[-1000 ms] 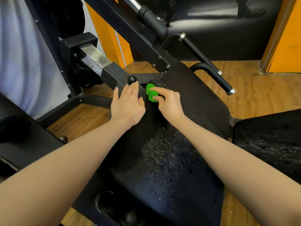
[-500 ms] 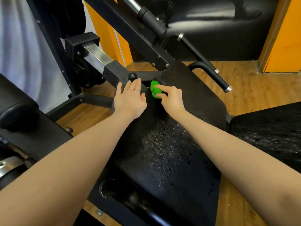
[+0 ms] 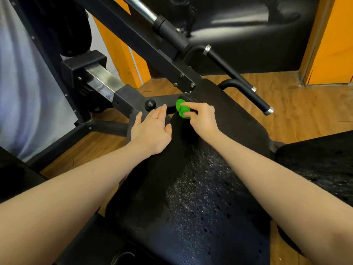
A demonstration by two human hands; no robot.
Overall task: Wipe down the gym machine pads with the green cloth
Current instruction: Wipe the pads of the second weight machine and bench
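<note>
A black perforated seat pad of the gym machine fills the middle of the view, with a damp sheen down its centre. My right hand is closed on a bunched green cloth and presses it against the pad's far left corner, beside the metal bracket. My left hand lies flat, fingers together, on the pad's left edge near a black knob. It holds nothing.
A black steel frame arm slopes across the top, with two black handle bars to the right. A second black pad sits at the right, another at the lower left. The floor is wood, with orange posts behind.
My right hand keeps the cloth at the pad's far corner, shifting it only slightly. My left hand stays flat on the pad's edge. My head has moved a little.
</note>
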